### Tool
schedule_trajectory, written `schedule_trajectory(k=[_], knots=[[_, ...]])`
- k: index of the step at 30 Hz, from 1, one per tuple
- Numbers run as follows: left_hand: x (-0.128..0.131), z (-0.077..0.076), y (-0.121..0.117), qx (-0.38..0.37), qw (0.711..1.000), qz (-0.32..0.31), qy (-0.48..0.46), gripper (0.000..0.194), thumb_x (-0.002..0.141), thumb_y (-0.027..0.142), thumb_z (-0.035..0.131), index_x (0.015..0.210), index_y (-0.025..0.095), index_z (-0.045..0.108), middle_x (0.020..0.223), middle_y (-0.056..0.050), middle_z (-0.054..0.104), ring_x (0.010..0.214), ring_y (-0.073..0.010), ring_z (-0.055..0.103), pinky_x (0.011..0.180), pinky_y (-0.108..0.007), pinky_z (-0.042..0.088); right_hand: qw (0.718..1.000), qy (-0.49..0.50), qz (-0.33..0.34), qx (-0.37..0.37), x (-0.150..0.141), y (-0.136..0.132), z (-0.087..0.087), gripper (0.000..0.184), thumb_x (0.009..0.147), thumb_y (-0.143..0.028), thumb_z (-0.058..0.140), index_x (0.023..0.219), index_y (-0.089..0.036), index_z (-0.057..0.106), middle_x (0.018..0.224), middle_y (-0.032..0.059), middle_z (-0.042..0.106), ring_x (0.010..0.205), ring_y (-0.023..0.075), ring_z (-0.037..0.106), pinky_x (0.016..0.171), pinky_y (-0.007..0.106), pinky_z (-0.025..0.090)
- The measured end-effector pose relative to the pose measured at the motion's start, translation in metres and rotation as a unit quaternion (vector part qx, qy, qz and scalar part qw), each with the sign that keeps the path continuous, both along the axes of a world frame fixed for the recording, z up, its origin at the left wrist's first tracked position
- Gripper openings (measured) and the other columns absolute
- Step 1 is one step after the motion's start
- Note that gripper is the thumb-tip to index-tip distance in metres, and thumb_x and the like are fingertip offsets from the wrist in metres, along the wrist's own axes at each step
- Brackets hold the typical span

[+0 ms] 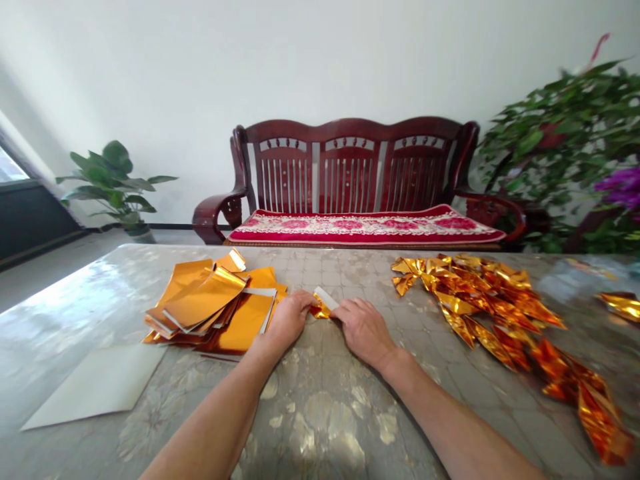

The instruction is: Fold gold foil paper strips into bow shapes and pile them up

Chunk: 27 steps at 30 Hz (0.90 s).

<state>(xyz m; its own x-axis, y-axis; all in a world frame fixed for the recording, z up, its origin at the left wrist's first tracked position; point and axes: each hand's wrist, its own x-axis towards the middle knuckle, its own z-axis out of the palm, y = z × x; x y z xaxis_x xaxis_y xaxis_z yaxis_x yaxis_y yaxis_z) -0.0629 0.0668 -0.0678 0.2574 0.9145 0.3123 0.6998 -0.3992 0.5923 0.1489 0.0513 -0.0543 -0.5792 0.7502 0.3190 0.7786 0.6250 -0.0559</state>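
Between my hands, low over the table, is a small piece of gold foil paper [323,309], partly folded, with a strip of its white back showing. My left hand [290,316] pinches its left end, and my right hand [363,328] grips the right end; the fingertips partly hide it. Just left of my left hand lies an untidy stack of flat gold foil sheets [200,300] with white backs. Over on the right spreads a heap of folded gold foil pieces [480,300], trailing toward the near right corner.
A pale sheet [97,383] lies face down at the left of the patterned table [325,427]. Clear plastic [585,280] sits at the right, near another foil piece [620,305]. Behind the table stand a wooden bench [345,163] and potted plants [113,183].
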Motion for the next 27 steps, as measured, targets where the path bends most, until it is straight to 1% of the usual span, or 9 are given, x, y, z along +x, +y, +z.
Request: schedule_trajectory(k=[3, 6, 11, 14, 17, 20, 22, 24, 27], knots=[[0.001, -0.004, 0.001, 0.005, 1.0, 0.025, -0.002, 0.026, 0.089, 0.011, 0.051, 0.098, 0.022, 0.073, 0.102, -0.003, 0.074, 0.098, -0.0157, 0.066, 0.092, -0.025, 0.048, 1.0, -0.002, -0.02, 0.003, -0.002, -0.002, 0.001, 0.02, 0.097, -0.018, 0.047, 0.099, -0.023, 0.067, 0.096, 0.0057, 0.064, 0.093, 0.0212, 0.052, 0.078, 0.032, 0.035], [0.003, -0.005, 0.002, -0.006, 0.999, 0.05, -0.01, 0.022, 0.09, 0.015, 0.053, 0.102, 0.021, 0.071, 0.1, -0.003, 0.074, 0.095, -0.0163, 0.067, 0.087, -0.024, 0.049, 0.999, 0.009, -0.038, 0.002, -0.004, -0.002, 0.003, 0.014, 0.096, -0.026, 0.052, 0.095, -0.022, 0.065, 0.098, 0.0055, 0.064, 0.094, 0.0211, 0.052, 0.079, 0.032, 0.035], [0.009, 0.004, -0.002, -0.022, 0.999, 0.041, 0.007, 0.023, 0.09, 0.017, 0.053, 0.101, 0.023, 0.072, 0.101, -0.002, 0.076, 0.094, -0.017, 0.068, 0.083, -0.024, 0.048, 0.995, 0.017, -0.102, 0.004, -0.01, 0.001, 0.005, 0.02, 0.095, -0.037, 0.055, 0.086, -0.022, 0.064, 0.096, 0.0055, 0.064, 0.093, 0.0221, 0.053, 0.076, 0.033, 0.033], [0.014, 0.009, -0.008, -0.035, 0.999, 0.029, 0.026, 0.025, 0.09, 0.017, 0.051, 0.098, 0.022, 0.074, 0.093, -0.002, 0.076, 0.085, -0.0163, 0.068, 0.076, -0.024, 0.047, 0.99, 0.017, -0.137, 0.001, -0.009, 0.004, 0.004, 0.02, 0.091, -0.039, 0.06, 0.082, -0.022, 0.063, 0.095, 0.0055, 0.064, 0.092, 0.0226, 0.052, 0.075, 0.033, 0.032], [0.019, 0.013, -0.015, -0.031, 0.997, 0.024, 0.072, 0.024, 0.09, 0.018, 0.052, 0.095, 0.022, 0.075, 0.089, -0.003, 0.076, 0.081, -0.0163, 0.067, 0.074, -0.024, 0.045, 0.989, 0.016, -0.144, -0.008, -0.006, 0.005, 0.003, 0.018, 0.089, -0.037, 0.062, 0.081, -0.022, 0.062, 0.093, 0.0055, 0.063, 0.092, 0.0225, 0.05, 0.075, 0.033, 0.03], [0.021, 0.016, -0.019, -0.004, 0.992, 0.021, 0.128, 0.021, 0.09, 0.022, 0.056, 0.095, 0.024, 0.076, 0.093, -0.004, 0.074, 0.088, -0.0188, 0.065, 0.077, -0.027, 0.044, 0.99, 0.018, -0.14, -0.017, -0.003, 0.006, 0.002, 0.015, 0.088, -0.036, 0.062, 0.082, -0.022, 0.062, 0.093, 0.0047, 0.063, 0.092, 0.0222, 0.05, 0.075, 0.032, 0.029], [0.021, 0.017, -0.019, 0.019, 0.988, 0.012, 0.155, 0.019, 0.09, 0.024, 0.057, 0.092, 0.024, 0.075, 0.09, -0.004, 0.073, 0.091, -0.0199, 0.064, 0.079, -0.028, 0.044, 0.989, 0.019, -0.142, -0.02, -0.002, 0.006, 0.002, 0.015, 0.088, -0.036, 0.062, 0.082, -0.023, 0.062, 0.093, 0.0042, 0.062, 0.092, 0.0221, 0.049, 0.075, 0.032, 0.029], [0.021, 0.016, -0.018, 0.032, 0.986, 0.004, 0.161, 0.017, 0.091, 0.024, 0.057, 0.089, 0.023, 0.074, 0.087, -0.003, 0.071, 0.091, -0.02, 0.062, 0.082, -0.028, 0.043, 0.989, 0.017, -0.145, -0.02, -0.003, 0.005, 0.003, 0.016, 0.088, -0.038, 0.061, 0.083, -0.023, 0.061, 0.095, 0.0044, 0.062, 0.093, 0.0225, 0.049, 0.076, 0.032, 0.029], [0.02, 0.013, -0.015, 0.036, 0.987, 0.005, 0.158, 0.013, 0.091, 0.026, 0.058, 0.09, 0.022, 0.071, 0.088, -0.003, 0.069, 0.092, -0.0196, 0.061, 0.084, -0.029, 0.042, 0.989, 0.005, -0.148, -0.013, -0.005, 0.002, 0.003, 0.017, 0.09, -0.039, 0.06, 0.087, -0.022, 0.061, 0.097, 0.0056, 0.062, 0.095, 0.0236, 0.049, 0.077, 0.033, 0.03]])
